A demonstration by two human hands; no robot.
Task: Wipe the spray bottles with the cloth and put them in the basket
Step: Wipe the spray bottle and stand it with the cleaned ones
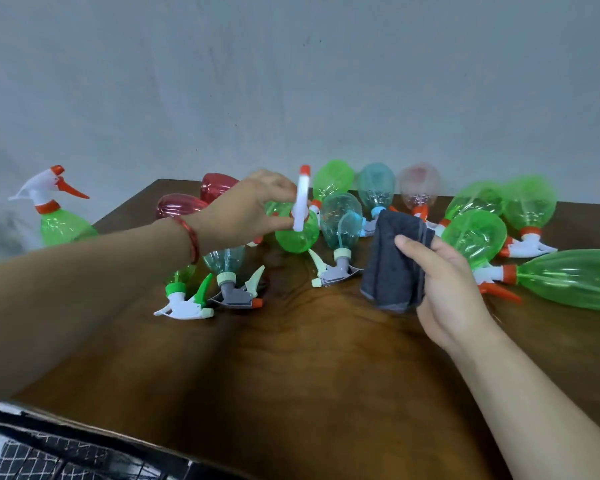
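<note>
My left hand (253, 209) grips the white spray head of a green spray bottle (298, 233), lifted over the brown table (291, 358) with its nozzle pointing up. My right hand (444, 278) holds a folded dark grey cloth (394, 261) just right of that bottle, not touching it. Several other spray bottles, green, teal, red and pink, lie on their sides across the far half of the table, among them a teal one (340, 223) between the lifted bottle and the cloth. No basket shows in this view.
One green bottle with an orange and white head (59, 216) stands upright off the table's left edge. A large green bottle (568, 278) lies at the right edge. A grey wall rises behind the table. A checked fabric (49, 459) shows at the bottom left.
</note>
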